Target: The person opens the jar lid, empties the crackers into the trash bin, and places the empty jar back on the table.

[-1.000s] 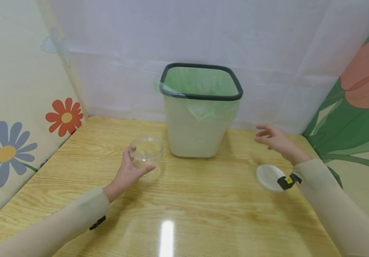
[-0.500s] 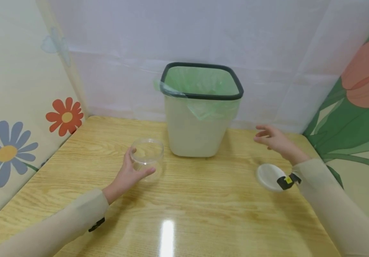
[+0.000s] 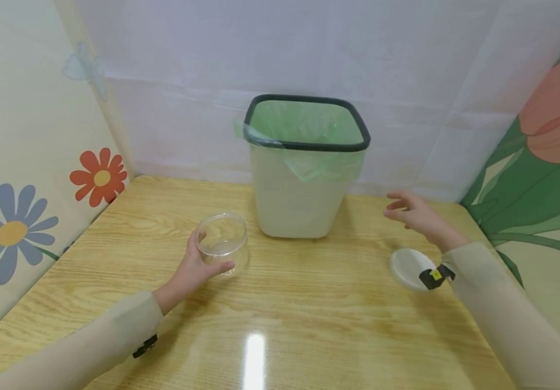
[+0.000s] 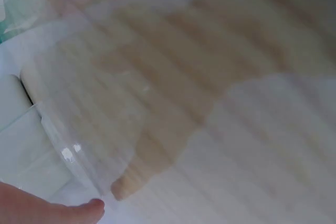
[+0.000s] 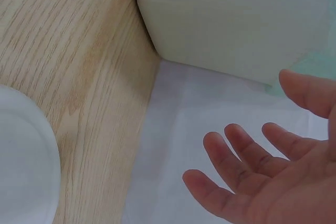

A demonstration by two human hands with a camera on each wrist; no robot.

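Note:
In the head view, my left hand (image 3: 199, 265) grips a clear, round, see-through jar (image 3: 235, 252) from its left side, thumb in front and fingers behind. The jar's open mouth tips toward me. Close up in the left wrist view, the thumb (image 4: 58, 211) lies at the jar's transparent wall. Over the right part of the table, my right hand (image 3: 418, 216) hovers with fingers loosely bent and nothing in them. Below it lies a round white lid (image 3: 407, 268), flat on the table and partly covered by the wrist camera.
A pale bin (image 3: 304, 200) with a dark rim and a green liner bag stands at the back middle, between the hands. Behind it hangs a white sheet (image 3: 202, 70). Flower-patterned panels (image 3: 12, 135) flank the wood-grain table (image 3: 309, 319) on both sides.
The jar has tilted a little more toward me, and my left hand has drawn slightly nearer. My right hand, the lid and the bin stay about where they were.

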